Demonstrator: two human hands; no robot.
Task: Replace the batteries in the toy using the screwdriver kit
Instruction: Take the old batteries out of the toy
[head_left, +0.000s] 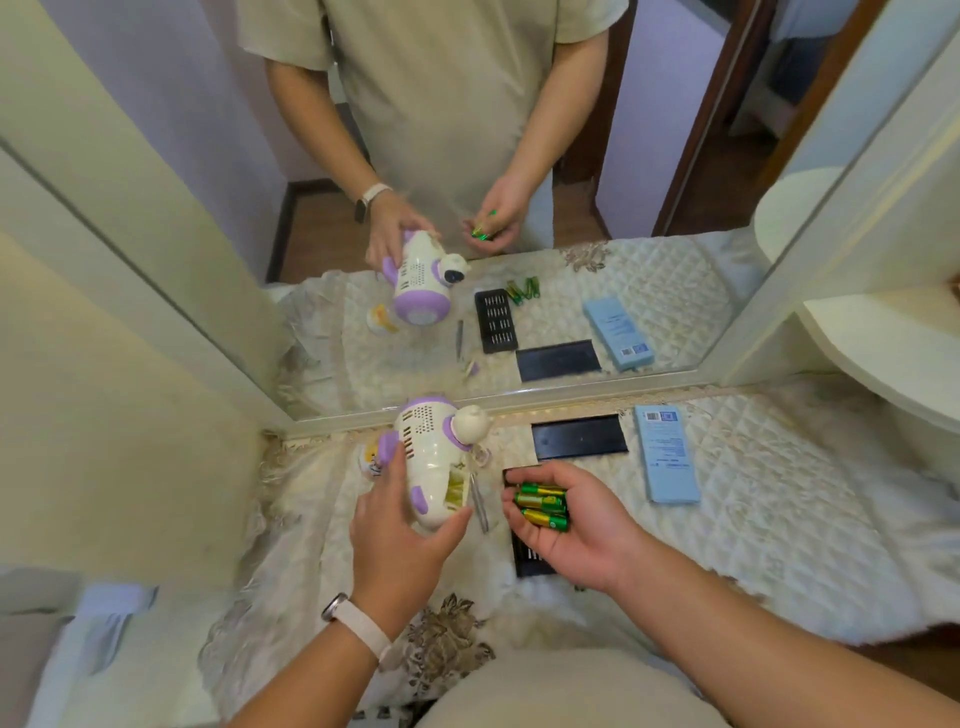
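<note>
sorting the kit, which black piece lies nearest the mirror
The plain lid, by the mirror; the bit tray lies partly under the right hand.

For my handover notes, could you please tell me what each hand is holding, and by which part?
The left hand grips the toy around its lower body. The right hand cradles the green batteries in its curled fingers.

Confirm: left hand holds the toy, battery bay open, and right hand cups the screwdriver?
Not quite. In the head view the right hand cups green batteries, not the screwdriver; the left hand does hold the toy, bay open.
</note>
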